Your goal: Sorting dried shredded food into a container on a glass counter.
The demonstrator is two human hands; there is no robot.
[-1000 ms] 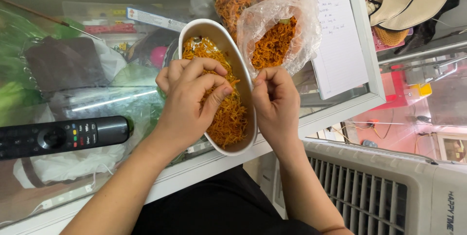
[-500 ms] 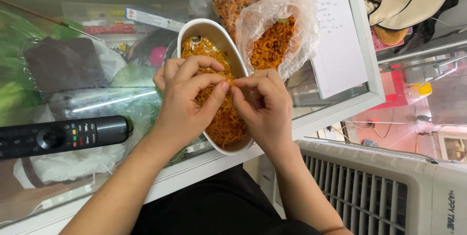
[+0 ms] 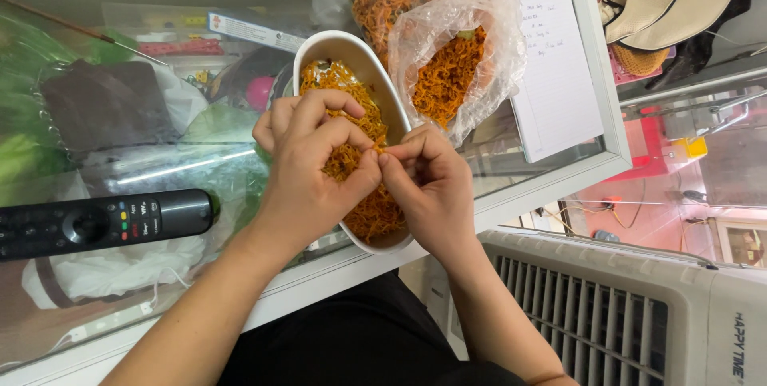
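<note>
Both hands' fingers pinch orange shreds (image 3: 375, 150) over white bowl (image 3: 351, 46) | plastic bag (image 3: 459, 50) beside | remote (image 3: 104, 222) left

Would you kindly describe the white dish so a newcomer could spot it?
On the glass-topped table, look under both hands. The white oval dish holds orange shreds; unlike the clear plastic bags beside it, it is rigid and opaque.

Single head-worn view, looking steeply down, close over glass tabletop (image 3: 559, 170)
</note>
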